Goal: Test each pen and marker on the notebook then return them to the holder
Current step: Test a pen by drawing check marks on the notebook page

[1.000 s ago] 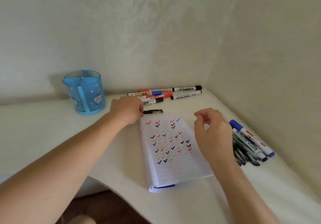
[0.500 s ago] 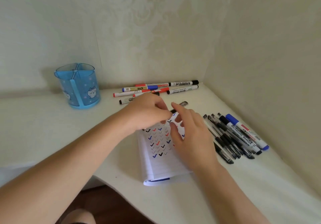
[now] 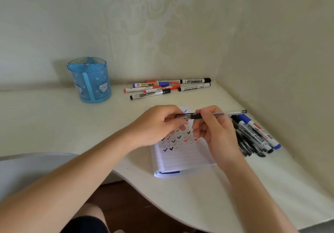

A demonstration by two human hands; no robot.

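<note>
a pale cream tabletop [image 3: 45, 120] fills a corner, its near edge cut in a long curve. the back wall [image 3: 162, 24] carries a faint floral pattern; the right wall [image 3: 280, 52] looks plainer. dark brown floor [image 3: 137, 202] shows below the curved edge.

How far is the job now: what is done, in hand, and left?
Done: many ticks in red, blue and black fill the notebook. In hand: the left hand and right hand hold one pen over it. Left: no pen shows in the blue holder; markers and the pen pile lie outside it.
</note>
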